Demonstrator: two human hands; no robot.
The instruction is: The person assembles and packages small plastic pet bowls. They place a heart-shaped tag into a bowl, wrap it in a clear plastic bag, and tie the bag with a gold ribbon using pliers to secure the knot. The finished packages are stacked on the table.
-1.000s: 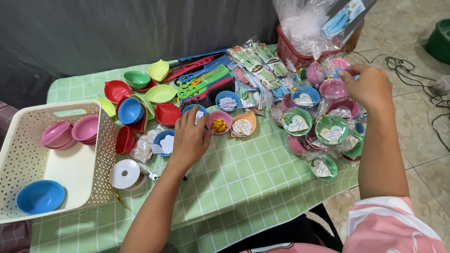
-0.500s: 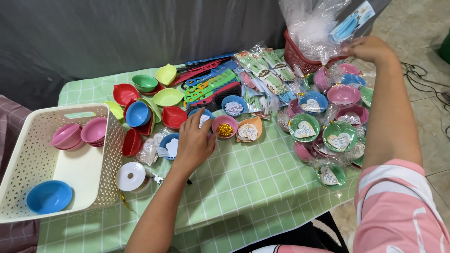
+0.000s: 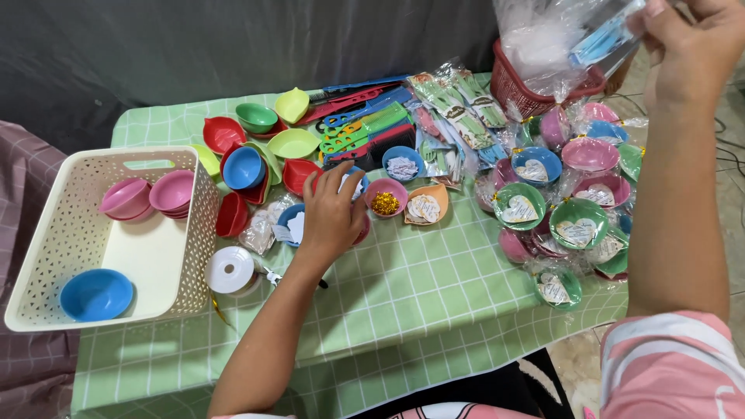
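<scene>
Many small bowls (image 3: 386,195) crowd green checked tablecloth (image 3: 434,287) against dark curtain (image 3: 233,46)

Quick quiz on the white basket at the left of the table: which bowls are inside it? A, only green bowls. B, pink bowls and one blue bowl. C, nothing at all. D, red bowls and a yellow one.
B: the white basket holds stacked pink bowls at its far end and one blue bowl at its near end.
</scene>
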